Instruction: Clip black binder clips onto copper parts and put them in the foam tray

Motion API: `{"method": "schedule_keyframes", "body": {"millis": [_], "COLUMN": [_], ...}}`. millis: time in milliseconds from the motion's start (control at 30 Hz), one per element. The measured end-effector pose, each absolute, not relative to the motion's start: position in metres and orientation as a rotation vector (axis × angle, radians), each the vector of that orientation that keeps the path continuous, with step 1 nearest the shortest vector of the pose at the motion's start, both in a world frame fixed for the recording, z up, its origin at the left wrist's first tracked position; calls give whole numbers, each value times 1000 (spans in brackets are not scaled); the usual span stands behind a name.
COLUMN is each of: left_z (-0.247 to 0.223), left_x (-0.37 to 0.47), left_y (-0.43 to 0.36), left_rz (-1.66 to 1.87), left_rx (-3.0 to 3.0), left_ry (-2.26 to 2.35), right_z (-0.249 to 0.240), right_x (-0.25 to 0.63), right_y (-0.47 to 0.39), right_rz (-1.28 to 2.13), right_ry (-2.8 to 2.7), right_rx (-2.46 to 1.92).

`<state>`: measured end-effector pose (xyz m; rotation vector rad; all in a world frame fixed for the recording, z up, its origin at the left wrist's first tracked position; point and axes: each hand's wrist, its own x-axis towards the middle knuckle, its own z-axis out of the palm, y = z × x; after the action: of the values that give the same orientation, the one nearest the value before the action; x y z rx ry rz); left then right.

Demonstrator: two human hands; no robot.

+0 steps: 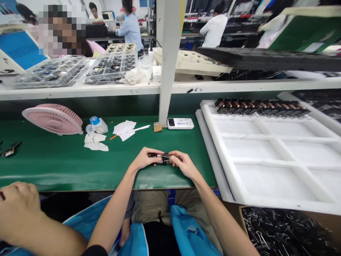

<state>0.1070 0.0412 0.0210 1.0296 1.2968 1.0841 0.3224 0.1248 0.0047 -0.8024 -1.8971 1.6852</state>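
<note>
The part is small, long and mostly black, with a copper-coloured patch near its middle and thin silvery wires showing toward its right end. It lies lengthwise, left to right, near the middle of the table's front edge; whether it touches the green top or is held just above it, I cannot tell. The left hand grasps its left end, thumb and fingers closed over the black body. The right hand pinches the right end, fingertips at the wires. The fingers hide both ends, so finer detail is lost.

Toward the table's back edge stand a pink fan, a bottle with a blue top, paper and a white device. At the table's right side is a white tray, a row of similar black pieces along its far edge. Before the tray's near edge, a box holds black clips with silvery wires.
</note>
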Motion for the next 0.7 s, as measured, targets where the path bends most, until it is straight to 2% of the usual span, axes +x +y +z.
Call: {"method": "schedule_keyframes", "body": {"millis": [100,233,367,467,567,700], "left_z": [20,21,20,17,14,11], "left_x": [105,101,100,101,100,98], "left_y": [40,42,46,47,47,47], "left_rz": [1071,1193,1282,1274,1274,1272], "left_rx": [1068,1154,1175,1189,1191,1193], "left_ry": [1287,1236,1236,1239,1245,1262], "right_z": [23,65,110,134,143,140], "right_x": [315,335,396,438,451,430], "right_y": [115,82,66,104,175,264], "right_rz": [1621,1145,912,911,863,386], "right_ry": [-2017,-2216,-1944,-1647,-1597,-1802], "right_rx": [-792,-841,-979,-1137,-1280,-1544]}}
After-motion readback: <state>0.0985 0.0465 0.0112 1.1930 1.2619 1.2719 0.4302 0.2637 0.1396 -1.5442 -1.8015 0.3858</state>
